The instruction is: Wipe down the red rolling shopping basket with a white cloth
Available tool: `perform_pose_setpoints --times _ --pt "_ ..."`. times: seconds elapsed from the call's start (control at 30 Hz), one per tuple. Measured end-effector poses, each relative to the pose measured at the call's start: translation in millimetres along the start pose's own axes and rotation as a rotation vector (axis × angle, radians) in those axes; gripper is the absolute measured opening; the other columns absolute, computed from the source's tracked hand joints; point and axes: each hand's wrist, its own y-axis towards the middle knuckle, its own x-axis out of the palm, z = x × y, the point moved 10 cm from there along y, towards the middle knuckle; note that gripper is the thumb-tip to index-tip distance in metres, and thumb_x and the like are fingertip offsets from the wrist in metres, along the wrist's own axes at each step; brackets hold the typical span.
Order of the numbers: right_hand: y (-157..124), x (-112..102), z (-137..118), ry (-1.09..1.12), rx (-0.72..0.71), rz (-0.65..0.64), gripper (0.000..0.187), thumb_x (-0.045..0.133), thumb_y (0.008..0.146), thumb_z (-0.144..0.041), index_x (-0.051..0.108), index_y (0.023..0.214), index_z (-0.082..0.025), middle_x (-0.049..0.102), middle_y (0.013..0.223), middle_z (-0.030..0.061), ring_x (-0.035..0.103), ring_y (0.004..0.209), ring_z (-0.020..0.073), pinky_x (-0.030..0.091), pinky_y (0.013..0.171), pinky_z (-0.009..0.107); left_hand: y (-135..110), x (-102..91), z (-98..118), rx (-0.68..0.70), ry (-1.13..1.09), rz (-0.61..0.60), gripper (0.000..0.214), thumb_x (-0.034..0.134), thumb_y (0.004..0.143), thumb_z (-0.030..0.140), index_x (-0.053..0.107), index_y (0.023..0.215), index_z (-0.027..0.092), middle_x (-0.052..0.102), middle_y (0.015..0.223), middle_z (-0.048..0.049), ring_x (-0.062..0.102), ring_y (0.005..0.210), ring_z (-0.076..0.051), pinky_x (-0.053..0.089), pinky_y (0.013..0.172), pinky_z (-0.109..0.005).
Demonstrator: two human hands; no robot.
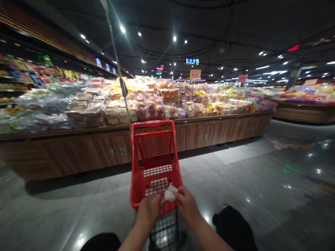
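Observation:
Both of my hands are over the near end of a red shopping cart (133, 167), low in the middle of the head view. A crumpled white tissue or thin bag (170, 194) lies between them. The fingers of my right hand (184, 202) pinch its right side. My left hand (149, 208) is closed, its fingertips at the lower left corner of the white piece; the exact grip is partly hidden. Under the hands, the cart's upper basket shows bare red grid, and a dark lower rack (164, 230) is visible beneath it.
A long wood-panelled display counter (209, 134) piled with packaged foods (149, 101) stands just beyond the cart. A thin pole (117, 66) rises from the cart's left side. Stocked shelves (23, 75) line the left, and another display stand (306, 111) is at right. Glossy grey floor (235, 177) surrounds the cart.

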Motion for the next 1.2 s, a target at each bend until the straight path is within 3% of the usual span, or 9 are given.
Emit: perform_pose_setpoints --times 0.2,0.4,0.47,0.53,0.67,0.77,0.83,1.03,1.2 --pt "6.7 -35.0 32.0 -0.082 0.131 0.201 0.039 0.042 0.078 -0.001 0.068 0.098 -0.022 0.053 0.085 0.0042 0.056 0.079 0.017 0.048 0.073 0.028 4.0 0.2 -10.5 -0.027 0.037 -0.012 0.029 0.042 0.087 0.039 0.061 0.088 0.017 0.067 0.08 -0.0093 0.064 0.08 -0.023 0.044 0.068 -0.032" --pt "-9.3 7.3 1.9 -0.043 0.043 0.061 0.046 0.047 0.074 0.001 0.064 0.109 -0.024 0.051 0.088 0.0041 0.055 0.079 0.0162 0.049 0.073 0.027 5.5 1.2 2.5 -0.014 0.018 -0.002 0.032 0.039 0.088 0.04 0.06 0.09 0.016 0.067 0.081 -0.0091 0.064 0.08 -0.023 0.044 0.069 -0.032" --pt "-12.1 7.1 3.1 -0.022 0.037 0.066 0.046 0.047 0.075 0.001 0.063 0.11 -0.025 0.052 0.088 0.0041 0.055 0.08 0.0163 0.049 0.074 0.027 3.9 0.4 3.4 -0.013 0.017 0.013 0.035 0.036 0.089 0.041 0.059 0.09 0.016 0.067 0.081 -0.0094 0.064 0.08 -0.024 0.044 0.07 -0.033" --pt "-11.2 -7.7 14.0 -0.033 0.057 0.117 0.044 0.046 0.077 -0.001 0.064 0.109 -0.025 0.052 0.086 0.0038 0.054 0.078 0.0165 0.049 0.072 0.028 2.0 0.1 2.5 -0.013 0.021 0.026 0.036 0.034 0.09 0.042 0.059 0.089 0.016 0.067 0.08 -0.0095 0.064 0.079 -0.024 0.044 0.07 -0.034" --pt "-5.7 -64.8 39.7 -0.093 0.118 0.341 0.035 0.044 0.083 -0.009 0.066 0.106 -0.024 0.051 0.083 0.0043 0.054 0.077 0.0175 0.048 0.071 0.03 -1.7 2.7 -0.3 -0.002 0.027 0.027 0.034 0.037 0.089 0.04 0.06 0.087 0.016 0.068 0.08 -0.0087 0.064 0.078 -0.023 0.045 0.068 -0.033" --pt "-0.7 -93.3 39.0 -0.119 0.091 0.483 0.032 0.043 0.086 -0.015 0.063 0.111 -0.022 0.05 0.089 0.006 0.052 0.085 0.0188 0.047 0.076 0.032 -5.6 5.3 -2.8 0.006 0.028 0.027 0.032 0.038 0.089 0.039 0.06 0.087 0.017 0.069 0.083 -0.0076 0.064 0.08 -0.022 0.045 0.068 -0.031" --pt "5.1 -85.0 29.8 -0.117 0.04 0.441 0.035 0.042 0.087 -0.014 0.062 0.114 -0.023 0.049 0.091 0.0061 0.051 0.087 0.0185 0.046 0.079 0.032 -8.7 6.5 -4.6 0.008 0.029 0.033 0.032 0.037 0.09 0.04 0.06 0.087 0.018 0.068 0.085 -0.0069 0.064 0.081 -0.022 0.045 0.069 -0.031" --pt "-10.5 -7.1 8.9 0.001 0.007 0.141 0.041 0.039 0.084 -0.007 0.061 0.115 -0.024 0.049 0.091 0.0051 0.052 0.082 0.0166 0.048 0.075 0.028 -15.5 7.6 -9.3 -0.002 0.034 0.043 0.033 0.035 0.09 0.042 0.059 0.088 0.019 0.068 0.083 -0.0056 0.063 0.08 -0.021 0.045 0.068 -0.03" --pt "-11.8 -3.0 7.6 0.047 -0.039 0.073 0.042 0.041 0.084 -0.007 0.059 0.116 -0.025 0.051 0.09 0.0049 0.053 0.083 0.0166 0.048 0.076 0.027 -18.7 6.0 -10.9 0.005 0.025 0.046 0.035 0.034 0.09 0.042 0.059 0.085 0.019 0.068 0.083 -0.0052 0.062 0.08 -0.02 0.044 0.068 -0.029"
